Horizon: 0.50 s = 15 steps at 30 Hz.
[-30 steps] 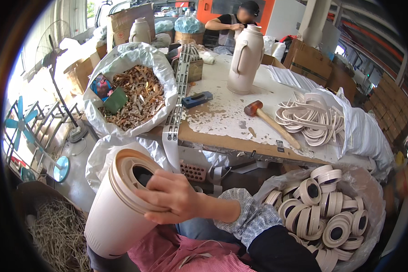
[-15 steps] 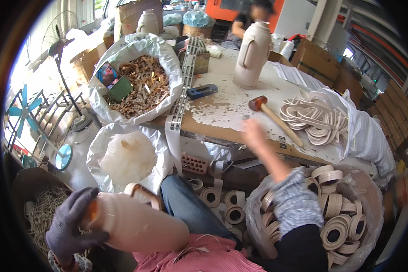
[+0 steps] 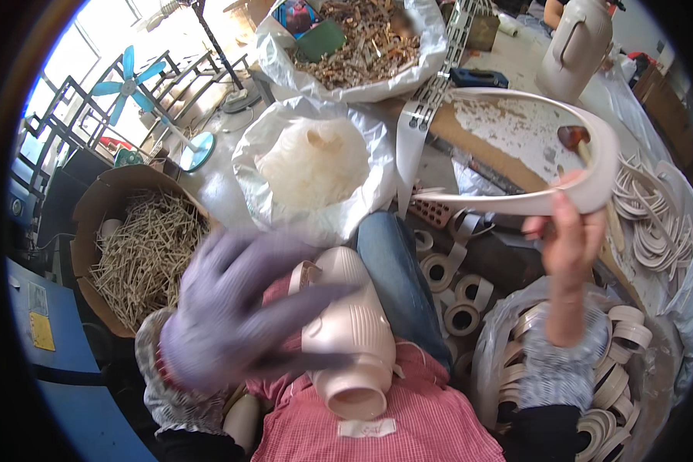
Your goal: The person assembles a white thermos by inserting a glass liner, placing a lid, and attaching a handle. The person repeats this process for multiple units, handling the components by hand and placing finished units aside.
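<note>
A pale pink thermos flask body (image 3: 350,323) lies on my lap, its round open mouth toward me and a side handle (image 3: 304,276) on its left. Over its left side hovers my left hand (image 3: 239,316) in a purple-grey glove, blurred, fingers spread and gripping nothing. Out to the right, my bare right hand (image 3: 570,239) pinches a long, pale pink curved plastic strip (image 3: 607,165), bent into a loop over the table edge. More such strips (image 3: 651,212) lie heaped on the table just beyond that hand.
The worktable (image 3: 508,127) carries a mallet (image 3: 574,138), a blue tool (image 3: 479,78) and a standing thermos (image 3: 577,46). Bags of brown scraps (image 3: 362,46) and whitish material (image 3: 316,162) stand ahead. A carton of thin sticks (image 3: 142,254) is left; a bag of rings (image 3: 616,377) sits right.
My left hand has let go of the flask, which has turned so its mouth faces me. My right hand has picked up a curved strip from the table. The view has swung left and down.
</note>
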Each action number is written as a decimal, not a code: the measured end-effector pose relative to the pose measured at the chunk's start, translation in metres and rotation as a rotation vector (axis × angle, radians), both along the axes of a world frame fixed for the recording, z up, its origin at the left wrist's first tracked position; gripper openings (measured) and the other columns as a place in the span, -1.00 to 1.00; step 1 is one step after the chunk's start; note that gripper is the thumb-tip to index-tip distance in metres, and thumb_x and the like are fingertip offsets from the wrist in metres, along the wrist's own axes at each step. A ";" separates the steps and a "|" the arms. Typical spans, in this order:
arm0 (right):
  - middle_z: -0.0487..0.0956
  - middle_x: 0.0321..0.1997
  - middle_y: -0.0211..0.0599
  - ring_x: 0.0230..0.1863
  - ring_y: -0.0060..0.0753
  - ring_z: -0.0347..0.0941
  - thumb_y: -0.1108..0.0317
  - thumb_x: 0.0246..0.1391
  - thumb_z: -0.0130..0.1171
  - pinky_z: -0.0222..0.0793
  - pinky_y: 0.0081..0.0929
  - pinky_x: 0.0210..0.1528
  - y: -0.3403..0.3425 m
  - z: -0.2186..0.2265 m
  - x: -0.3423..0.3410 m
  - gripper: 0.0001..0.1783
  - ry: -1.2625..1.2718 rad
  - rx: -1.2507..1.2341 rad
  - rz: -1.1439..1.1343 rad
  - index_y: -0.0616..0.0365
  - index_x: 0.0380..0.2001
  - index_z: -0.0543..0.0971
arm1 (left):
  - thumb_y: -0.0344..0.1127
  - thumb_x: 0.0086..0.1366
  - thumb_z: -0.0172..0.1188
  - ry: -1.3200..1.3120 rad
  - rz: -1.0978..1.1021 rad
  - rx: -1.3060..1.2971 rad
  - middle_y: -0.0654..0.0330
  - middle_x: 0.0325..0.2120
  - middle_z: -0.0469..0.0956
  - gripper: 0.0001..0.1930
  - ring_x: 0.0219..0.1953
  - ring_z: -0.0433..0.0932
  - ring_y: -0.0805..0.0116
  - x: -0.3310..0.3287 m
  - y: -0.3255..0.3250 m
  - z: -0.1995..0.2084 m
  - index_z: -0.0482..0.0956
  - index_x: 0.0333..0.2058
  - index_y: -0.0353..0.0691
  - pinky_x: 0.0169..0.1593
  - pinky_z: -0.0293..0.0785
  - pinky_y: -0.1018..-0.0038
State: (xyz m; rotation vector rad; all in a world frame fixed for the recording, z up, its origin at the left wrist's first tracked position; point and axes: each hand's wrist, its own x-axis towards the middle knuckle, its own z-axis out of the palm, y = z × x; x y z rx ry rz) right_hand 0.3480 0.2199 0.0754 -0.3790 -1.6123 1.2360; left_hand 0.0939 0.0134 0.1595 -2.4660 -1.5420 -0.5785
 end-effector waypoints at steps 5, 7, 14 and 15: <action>0.46 -0.07 -0.07 -0.21 -0.30 0.52 0.18 0.13 0.23 0.47 -0.38 -0.16 -0.050 -0.034 -0.088 -0.39 0.448 -0.132 0.280 0.31 0.10 0.26 | -0.35 0.06 0.40 -0.054 0.102 0.178 0.06 -0.31 0.64 -0.66 -0.41 0.65 0.27 0.002 0.032 -0.044 0.53 -0.21 -0.30 -0.42 0.52 0.49; 0.21 0.25 -0.10 0.27 -0.21 0.20 -0.03 -0.01 0.37 0.17 -0.23 0.24 -0.040 -0.072 -0.096 0.05 0.203 0.060 -0.135 0.27 0.32 0.00 | -0.42 0.17 0.31 -0.815 0.080 0.024 0.19 -0.29 0.58 -0.61 -0.45 0.57 0.49 0.002 0.019 -0.059 0.47 -0.03 -0.31 -0.44 0.50 0.58; 0.29 -0.72 -0.53 -0.75 -0.80 0.05 0.37 0.33 -0.10 -0.09 -0.75 -0.69 -0.096 -0.094 -0.099 -0.74 0.097 -0.391 0.342 0.36 -0.08 0.42 | -0.46 0.22 0.17 -1.800 0.544 -0.374 0.27 -0.59 0.43 -0.71 -0.68 0.36 0.63 0.004 -0.049 -0.095 0.40 -0.09 -0.37 -0.63 0.24 0.71; 0.29 -0.72 -0.54 -0.75 -0.81 0.05 0.35 0.34 -0.09 -0.09 -0.75 -0.69 -0.102 -0.095 -0.102 -0.74 0.039 -0.381 0.348 0.35 -0.09 0.42 | -0.46 0.21 0.18 -1.802 0.631 -0.386 0.30 -0.61 0.42 -0.72 -0.70 0.33 0.64 0.003 -0.054 -0.098 0.41 -0.11 -0.35 -0.65 0.21 0.71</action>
